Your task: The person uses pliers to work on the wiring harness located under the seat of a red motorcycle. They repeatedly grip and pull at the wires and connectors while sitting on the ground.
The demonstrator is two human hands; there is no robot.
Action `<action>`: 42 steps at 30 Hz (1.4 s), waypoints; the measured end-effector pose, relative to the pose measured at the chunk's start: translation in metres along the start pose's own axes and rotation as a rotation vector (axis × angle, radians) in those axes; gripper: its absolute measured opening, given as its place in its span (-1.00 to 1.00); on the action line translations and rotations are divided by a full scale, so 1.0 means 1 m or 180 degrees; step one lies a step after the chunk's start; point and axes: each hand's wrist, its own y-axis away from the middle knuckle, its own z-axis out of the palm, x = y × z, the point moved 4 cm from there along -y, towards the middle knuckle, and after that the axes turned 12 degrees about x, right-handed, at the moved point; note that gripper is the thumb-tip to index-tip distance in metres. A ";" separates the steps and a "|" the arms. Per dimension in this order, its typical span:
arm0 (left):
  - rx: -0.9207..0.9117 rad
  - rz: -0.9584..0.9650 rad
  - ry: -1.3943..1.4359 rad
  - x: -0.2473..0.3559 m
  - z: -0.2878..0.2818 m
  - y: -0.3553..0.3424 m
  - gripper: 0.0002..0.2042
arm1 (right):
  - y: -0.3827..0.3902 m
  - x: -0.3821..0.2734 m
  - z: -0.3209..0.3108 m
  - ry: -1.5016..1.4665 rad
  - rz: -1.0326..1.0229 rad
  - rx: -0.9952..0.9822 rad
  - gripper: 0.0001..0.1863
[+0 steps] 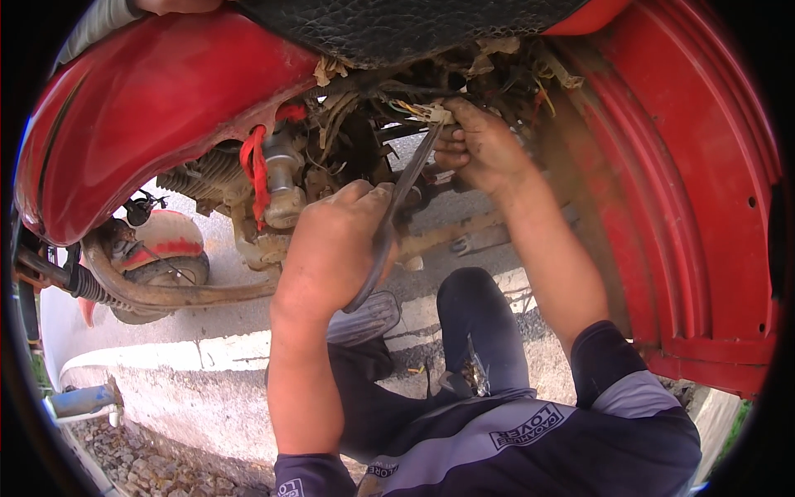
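Note:
My left hand (335, 236) is wrapped round a pair of long dark pliers (403, 186), whose curved handle runs down past my wrist. The narrow end of the pliers meets a whitish wire connector (436, 113) under the black seat. My right hand (482, 142) pinches that connector between thumb and fingers, the other fingers curled below it. Thin yellow, orange and dark wires (404, 106) run into the connector's left side. Whether the jaws grip the connector or only touch it, I cannot tell.
A red fuel tank (166, 108) and the black seat (414, 29) overhang the work. Loose wiring (339, 112) and a red strap (254, 178) hang near the engine (211, 178). A ribbed red metal panel (687, 182) stands at right; a bent exhaust pipe (166, 291) crosses left.

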 end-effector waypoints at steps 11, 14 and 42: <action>-0.0098 -0.0073 0.0895 -0.009 -0.003 0.003 -0.59 | 0.005 0.001 0.004 -0.0173 0.0015 0.0070 -0.82; 0.0020 -0.0058 0.0689 -0.009 -0.005 0.002 -0.57 | 0.004 0.000 0.002 -0.0163 0.0002 0.0020 -0.84; -0.0081 0.0195 0.0983 -0.027 0.002 -0.016 -0.75 | -0.002 -0.004 -0.001 -0.0288 0.0392 -0.0196 -0.87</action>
